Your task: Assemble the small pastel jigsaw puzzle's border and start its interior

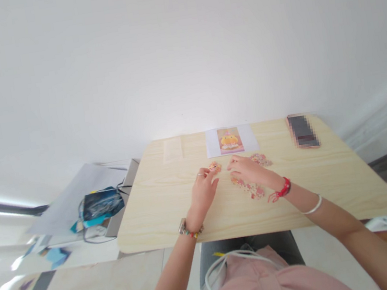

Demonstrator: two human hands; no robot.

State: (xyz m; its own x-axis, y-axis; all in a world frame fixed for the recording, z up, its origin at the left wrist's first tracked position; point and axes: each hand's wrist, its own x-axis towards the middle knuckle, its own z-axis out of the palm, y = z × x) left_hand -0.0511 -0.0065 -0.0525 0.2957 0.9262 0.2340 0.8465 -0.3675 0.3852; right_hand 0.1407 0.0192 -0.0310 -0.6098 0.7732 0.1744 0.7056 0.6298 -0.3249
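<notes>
My left hand point(204, 189) rests on the light wooden table point(159, 208), its fingertips curled onto a small pink and orange puzzle piece point(214, 166). My right hand point(247, 171) lies just to the right, fingers bent down over a scatter of several pink puzzle pieces point(254, 189); more pieces point(261, 158) lie beyond it. A reference picture point(230, 140) of a yellow figure on pink, set on a white sheet, lies at the table's far edge ahead of both hands.
A phone point(302, 131) lies at the far right of the table. A pale paper slip point(172, 150) sits at the far left. Left of the table, a grey case holds a blue bag point(100, 205) with cables. A white cable point(225, 261) hangs over my lap.
</notes>
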